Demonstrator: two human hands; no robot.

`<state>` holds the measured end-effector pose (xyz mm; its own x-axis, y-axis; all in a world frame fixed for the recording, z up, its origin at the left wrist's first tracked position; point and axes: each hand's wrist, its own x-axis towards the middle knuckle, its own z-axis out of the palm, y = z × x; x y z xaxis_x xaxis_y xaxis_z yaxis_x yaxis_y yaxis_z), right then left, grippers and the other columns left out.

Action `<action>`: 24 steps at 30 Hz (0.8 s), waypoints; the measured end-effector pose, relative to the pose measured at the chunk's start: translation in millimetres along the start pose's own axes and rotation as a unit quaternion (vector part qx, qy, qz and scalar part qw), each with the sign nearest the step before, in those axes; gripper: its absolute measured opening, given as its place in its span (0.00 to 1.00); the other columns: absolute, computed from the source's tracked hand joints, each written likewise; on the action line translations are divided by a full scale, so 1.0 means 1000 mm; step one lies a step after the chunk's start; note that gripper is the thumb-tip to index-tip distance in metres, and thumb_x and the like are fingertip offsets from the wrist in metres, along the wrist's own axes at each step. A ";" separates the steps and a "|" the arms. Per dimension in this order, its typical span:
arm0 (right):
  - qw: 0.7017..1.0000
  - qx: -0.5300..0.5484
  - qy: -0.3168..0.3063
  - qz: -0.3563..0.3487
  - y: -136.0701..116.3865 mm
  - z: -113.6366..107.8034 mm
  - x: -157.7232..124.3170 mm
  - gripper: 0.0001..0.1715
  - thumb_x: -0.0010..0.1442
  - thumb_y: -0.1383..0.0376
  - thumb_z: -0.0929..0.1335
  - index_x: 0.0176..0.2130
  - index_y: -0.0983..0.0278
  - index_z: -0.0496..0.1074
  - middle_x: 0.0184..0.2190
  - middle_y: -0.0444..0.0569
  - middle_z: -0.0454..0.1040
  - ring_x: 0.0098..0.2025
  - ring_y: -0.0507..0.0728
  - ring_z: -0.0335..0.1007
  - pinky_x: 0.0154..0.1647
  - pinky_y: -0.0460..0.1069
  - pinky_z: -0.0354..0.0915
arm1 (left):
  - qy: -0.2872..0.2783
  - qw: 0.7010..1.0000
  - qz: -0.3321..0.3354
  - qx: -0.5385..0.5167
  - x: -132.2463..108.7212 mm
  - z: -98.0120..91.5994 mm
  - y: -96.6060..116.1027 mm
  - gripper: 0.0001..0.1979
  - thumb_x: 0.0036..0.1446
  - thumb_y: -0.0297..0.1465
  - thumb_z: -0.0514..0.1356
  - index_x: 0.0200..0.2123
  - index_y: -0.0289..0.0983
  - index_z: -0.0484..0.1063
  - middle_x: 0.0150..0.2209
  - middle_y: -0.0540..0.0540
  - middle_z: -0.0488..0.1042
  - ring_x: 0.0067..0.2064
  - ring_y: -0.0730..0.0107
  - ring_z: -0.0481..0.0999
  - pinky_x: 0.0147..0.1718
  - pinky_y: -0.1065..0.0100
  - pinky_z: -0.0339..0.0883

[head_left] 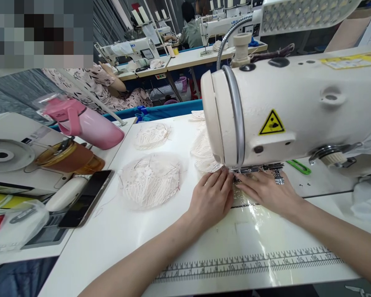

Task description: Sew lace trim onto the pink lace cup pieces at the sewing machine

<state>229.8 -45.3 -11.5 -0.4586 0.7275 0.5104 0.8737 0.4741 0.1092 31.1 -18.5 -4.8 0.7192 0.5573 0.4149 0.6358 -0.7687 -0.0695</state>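
A white sewing machine (284, 107) stands over the table, its needle area partly hidden by my hands. My left hand (212, 192) rests just left of the presser foot, fingers bent and close together on the edge of a sheer white lace piece (202, 146). From the right, my right hand (266, 189) reaches under the machine head, fingers stretched out flat and slightly apart, tips beside the presser foot. Whether cloth lies beneath them is hidden. Left of my hands lie a larger round lace piece (151, 179) and a smaller one (153, 136), loose threads on both.
Green thread snips (299, 166) lie behind my right hand. A printed ruler (250, 264) runs along the front edge. At left are a phone (86, 200), a pink tumbler (83, 119) and a brown drink cup (69, 156). Other people sit at machines beyond.
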 end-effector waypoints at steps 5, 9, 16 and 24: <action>0.999 0.020 0.024 -0.010 0.010 -0.003 0.000 0.15 0.66 0.65 0.60 0.43 0.56 0.75 0.39 0.44 0.79 0.29 0.55 0.70 0.43 0.58 0.62 | -0.020 1.000 -0.006 0.002 -0.002 0.000 0.000 0.18 0.62 0.31 0.52 0.52 0.29 0.70 0.53 0.37 0.72 0.55 0.56 0.71 0.50 0.58 0.66; 0.998 0.044 0.044 0.012 0.013 0.002 0.000 0.13 0.65 0.64 0.61 0.39 0.58 0.75 0.36 0.46 0.79 0.33 0.58 0.72 0.39 0.56 0.63 | -0.036 0.999 -0.021 0.014 -0.005 0.000 0.003 0.19 0.64 0.33 0.50 0.54 0.31 0.69 0.55 0.39 0.70 0.56 0.58 0.69 0.53 0.58 0.63; 0.990 0.059 0.113 -0.053 0.024 0.013 -0.008 0.20 0.67 0.66 0.57 0.37 0.60 0.75 0.31 0.47 0.79 0.29 0.56 0.72 0.34 0.54 0.58 | -0.007 0.997 0.047 0.061 -0.007 -0.016 0.002 0.17 0.67 0.34 0.49 0.53 0.35 0.68 0.55 0.45 0.71 0.57 0.64 0.68 0.56 0.60 0.61; 0.982 0.046 0.154 -0.095 0.019 0.014 -0.011 0.22 0.67 0.70 0.56 0.35 0.61 0.76 0.34 0.47 0.79 0.34 0.58 0.73 0.31 0.55 0.55 | -0.019 0.961 -0.276 0.025 -0.055 -0.064 -0.063 0.15 0.62 0.30 0.54 0.52 0.33 0.68 0.55 0.35 0.69 0.55 0.52 0.69 0.49 0.51 0.68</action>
<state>249.4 -37.4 -27.2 -0.5290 0.4440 0.7232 0.7520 0.6402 0.1570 -66.1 -21.1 35.0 0.2787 0.8873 0.3674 0.9349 -0.3383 0.1078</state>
